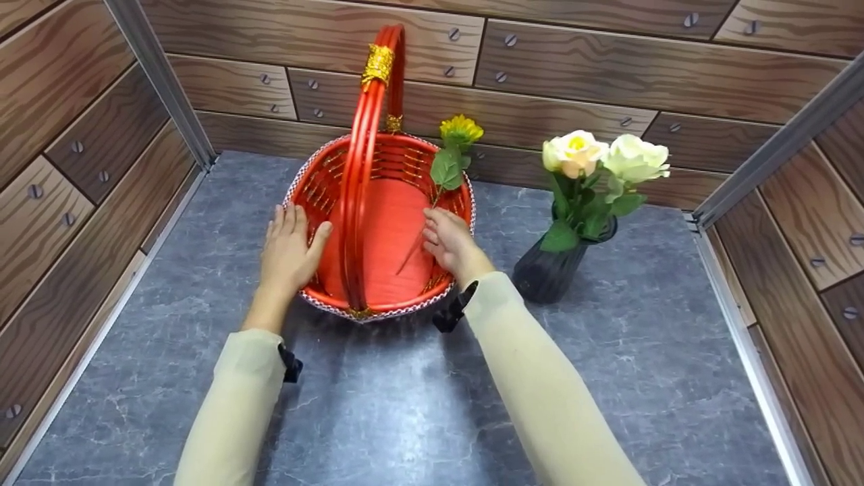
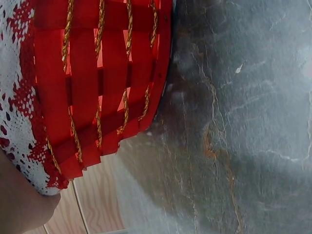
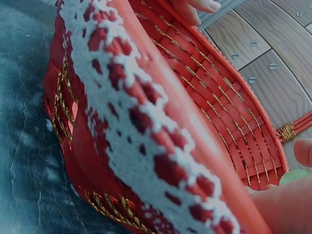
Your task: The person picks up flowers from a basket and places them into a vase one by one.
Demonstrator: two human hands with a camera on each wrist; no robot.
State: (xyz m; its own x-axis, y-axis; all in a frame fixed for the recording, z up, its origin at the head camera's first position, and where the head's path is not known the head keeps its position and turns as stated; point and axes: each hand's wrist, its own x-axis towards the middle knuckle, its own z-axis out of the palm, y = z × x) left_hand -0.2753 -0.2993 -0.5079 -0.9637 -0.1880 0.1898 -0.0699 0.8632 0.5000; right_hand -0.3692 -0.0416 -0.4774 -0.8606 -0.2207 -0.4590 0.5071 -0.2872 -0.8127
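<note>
A red woven basket (image 1: 398,236) with a tall red handle (image 1: 364,135) and lace trim (image 2: 19,92) stands on the grey floor. My left hand (image 1: 289,253) rests on its left rim, fingers straight and thumb spread inward. Over the basket's right side, my right hand (image 1: 449,243) pinches the thin stem of a yellow sunflower (image 1: 462,129). The bloom and green leaves stick up above the back right rim, while the stem's lower end slants down over the basket's inside. In the right wrist view the near rim (image 3: 195,126) hides most of that hand.
To the right of the basket stands a dark ribbed vase (image 1: 550,270) holding a peach rose (image 1: 577,152), a pale rose (image 1: 634,158) and green leaves. Wood-patterned walls (image 1: 641,74) with metal corner strips (image 1: 776,142) enclose the grey marbled surface (image 1: 378,418).
</note>
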